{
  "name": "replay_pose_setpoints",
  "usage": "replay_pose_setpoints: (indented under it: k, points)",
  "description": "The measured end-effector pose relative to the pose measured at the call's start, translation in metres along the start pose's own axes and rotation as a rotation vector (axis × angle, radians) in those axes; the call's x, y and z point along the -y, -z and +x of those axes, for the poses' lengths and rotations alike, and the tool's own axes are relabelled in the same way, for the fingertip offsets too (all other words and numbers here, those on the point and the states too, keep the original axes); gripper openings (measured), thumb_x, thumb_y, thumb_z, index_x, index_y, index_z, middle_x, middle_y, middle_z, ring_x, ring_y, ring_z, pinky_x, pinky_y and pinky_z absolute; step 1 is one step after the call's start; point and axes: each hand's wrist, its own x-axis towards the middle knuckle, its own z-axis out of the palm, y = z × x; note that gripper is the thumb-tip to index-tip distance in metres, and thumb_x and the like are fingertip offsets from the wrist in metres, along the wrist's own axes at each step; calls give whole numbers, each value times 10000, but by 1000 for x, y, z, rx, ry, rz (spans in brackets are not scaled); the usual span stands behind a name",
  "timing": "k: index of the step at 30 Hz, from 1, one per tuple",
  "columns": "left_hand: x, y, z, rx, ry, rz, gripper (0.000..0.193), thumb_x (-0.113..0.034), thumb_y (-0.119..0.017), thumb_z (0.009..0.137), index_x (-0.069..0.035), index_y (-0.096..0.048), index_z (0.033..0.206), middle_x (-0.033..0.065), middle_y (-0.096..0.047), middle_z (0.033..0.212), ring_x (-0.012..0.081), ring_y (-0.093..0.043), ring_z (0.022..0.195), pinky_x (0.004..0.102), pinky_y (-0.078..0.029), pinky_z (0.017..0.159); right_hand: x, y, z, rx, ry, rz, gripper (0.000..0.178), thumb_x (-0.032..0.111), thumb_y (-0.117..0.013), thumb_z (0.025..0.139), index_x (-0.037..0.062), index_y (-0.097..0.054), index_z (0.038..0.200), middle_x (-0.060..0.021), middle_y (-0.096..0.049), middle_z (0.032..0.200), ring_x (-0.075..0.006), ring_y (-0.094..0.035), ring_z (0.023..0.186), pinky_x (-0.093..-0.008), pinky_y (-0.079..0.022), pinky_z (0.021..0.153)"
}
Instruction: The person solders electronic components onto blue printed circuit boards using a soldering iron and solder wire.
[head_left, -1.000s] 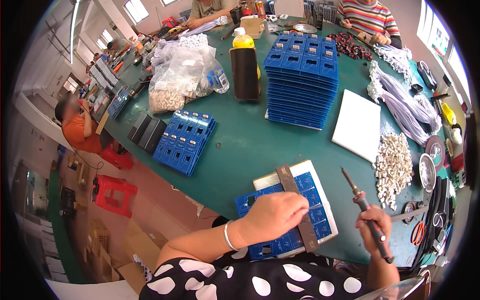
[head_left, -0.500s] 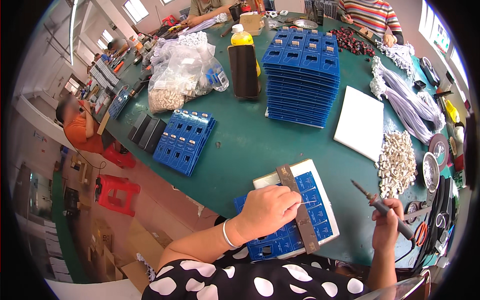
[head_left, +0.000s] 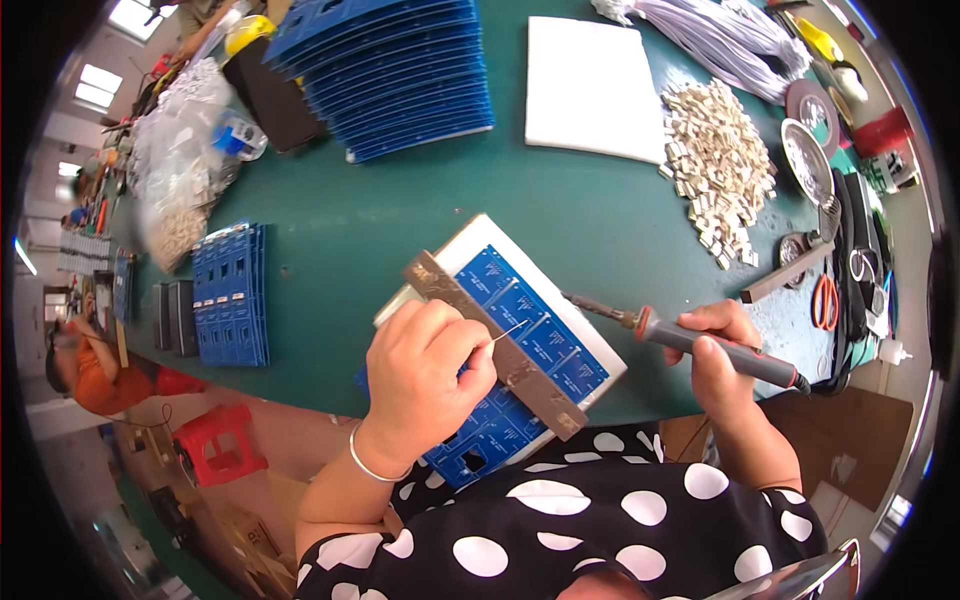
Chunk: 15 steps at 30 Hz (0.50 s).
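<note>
My left hand (head_left: 422,368) is closed in a pinch over the near-left part of a blue circuit board panel (head_left: 553,345). A thin strand of solder wire (head_left: 511,331) sticks out of its fingertips across the board. A brown metal bar (head_left: 525,378) lies slantwise over the panel, which rests on a white pad (head_left: 478,238). To the right, my right hand (head_left: 728,370) grips a soldering iron (head_left: 705,350) by its grey and red handle. The iron's tip points left and hovers by the pad's far-right edge; contact cannot be made out.
Beyond the panel stand a tall stack of blue boards (head_left: 400,85) and a white foam sheet (head_left: 590,90). Small pale metal parts (head_left: 715,165) lie heaped at right, near orange-handled scissors (head_left: 825,302) and a metal dish (head_left: 808,160). More boards (head_left: 230,295) lean at left.
My view has turned, so the table's things appear shifted left and up. The soldering iron has swung down and in toward the board. My left hand keeps its pinch on the wire.
</note>
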Motion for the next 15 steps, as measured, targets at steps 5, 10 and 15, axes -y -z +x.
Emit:
replay_pose_setpoints:
  k: [5,10,15]
  points:
    - [-2,-1,6,13,-89,62,187,-16,-654,582,-124,-529,668,-10,-503,708,202,-504,702,350,-357,699,2,-11,-1,17,-13,-93,335,290,-619,858,-29,-534,915,-144,-597,774,-182,-612,634,-283,-505,567]
    - [-4,-2,8,58,-86,74,185,-22,-648,579,-123,-521,669,-3,-504,704,200,-500,729,375,-313,759,-2,-14,2,90,-29,-120,317,278,-616,859,-25,-539,910,-149,-607,754,-186,-617,634,-283,-509,567]
    - [-4,-4,8,98,-91,84,195,-21,-645,572,-127,-515,671,-5,-500,694,196,-497,735,376,-284,757,-5,-14,4,141,-1,-182,267,235,-624,832,-16,-574,905,-147,-637,756,-190,-643,649,-287,-512,591]
